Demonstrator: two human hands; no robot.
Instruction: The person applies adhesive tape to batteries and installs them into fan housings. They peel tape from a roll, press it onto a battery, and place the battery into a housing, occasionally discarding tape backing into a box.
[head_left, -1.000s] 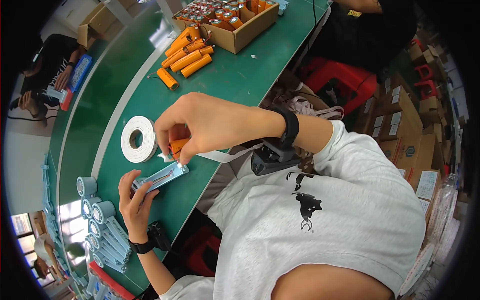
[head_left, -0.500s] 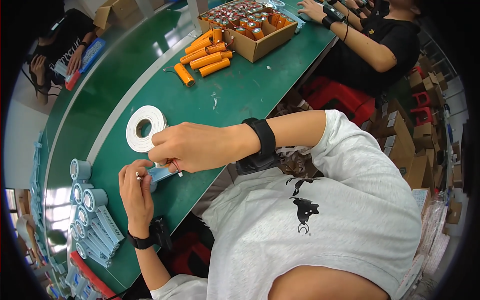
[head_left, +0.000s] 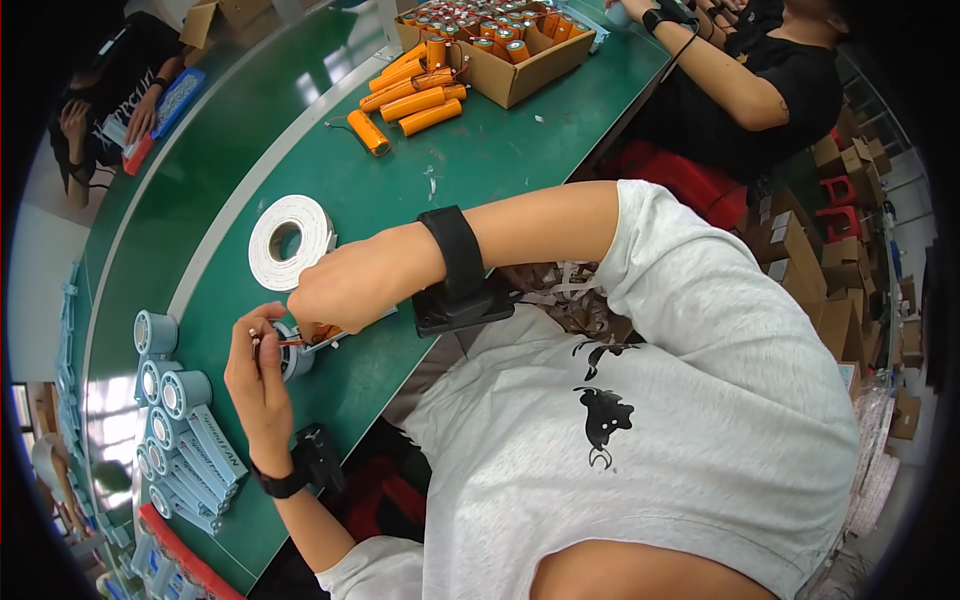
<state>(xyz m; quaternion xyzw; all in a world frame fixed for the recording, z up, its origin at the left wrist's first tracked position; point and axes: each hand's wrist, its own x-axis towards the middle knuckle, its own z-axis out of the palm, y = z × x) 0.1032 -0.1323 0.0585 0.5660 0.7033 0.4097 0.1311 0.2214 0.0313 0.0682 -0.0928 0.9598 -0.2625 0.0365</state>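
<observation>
While both hands' grips clench a blue cell (head_left: 292, 357), tape roll (head_left: 289, 240) rests on the green workbench (head_left: 480, 160).

Long green desk (head_left: 520, 150) runs diagonally from bottom left to top centre, w/ a pale strip (head_left: 240, 195) lengthwise down its middle. Surface glossy; bright glare patches near the far end, light from overhead. Far side of the desk: 2nd green surface, another person seated there at top left. Right of the desk, a co-worker in black sits on a red stool (head_left: 690, 180). Further right of the desk, stacked brown cardboard boxes (head_left: 800, 250) crowd the floor along the edge, plus small red stools (head_left: 835, 190). Pale floor (head_left: 35, 270) shows left of the desk.
</observation>
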